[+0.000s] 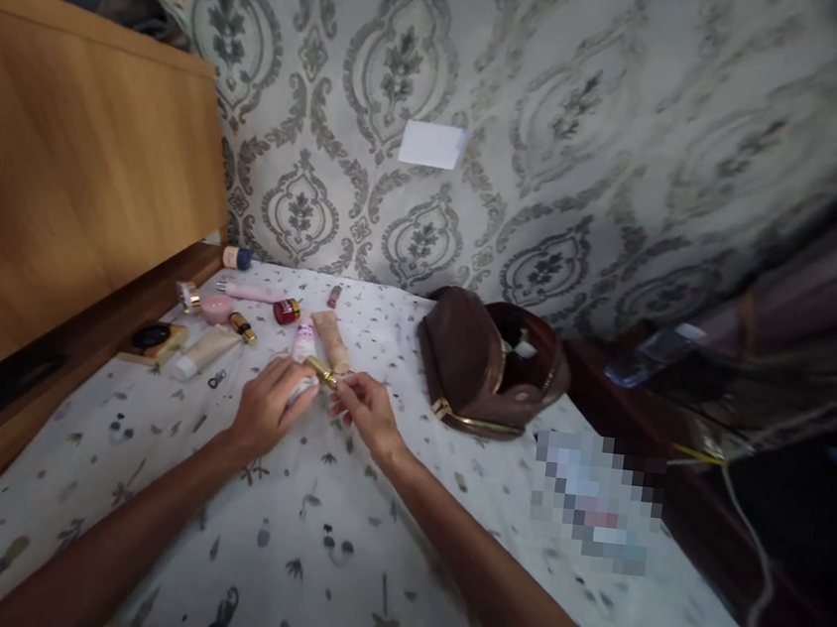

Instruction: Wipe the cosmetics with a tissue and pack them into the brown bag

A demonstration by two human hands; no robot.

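Observation:
Near the middle of the printed sheet (335,534), my left hand (270,406) has its fingers closed round something white, perhaps a wipe or cloth. A small gold tube (322,372) lies slantwise between my two hands. My right hand (370,416) pinches its right end. Just beyond the hands are a beige tube (331,340) and a white and pink tube (304,338). A red jar (286,312), a dark bottle with a gold cap (243,327) and a cream tube (206,352) lie to the left.
An open brown bag (463,358) stands at the right near the patterned wall (407,63). A wooden cabinet (82,168) borders the left. A black compact (151,336), pink items and a dark-capped jar (236,257) lie beside it. A pixelated patch covers something at the right.

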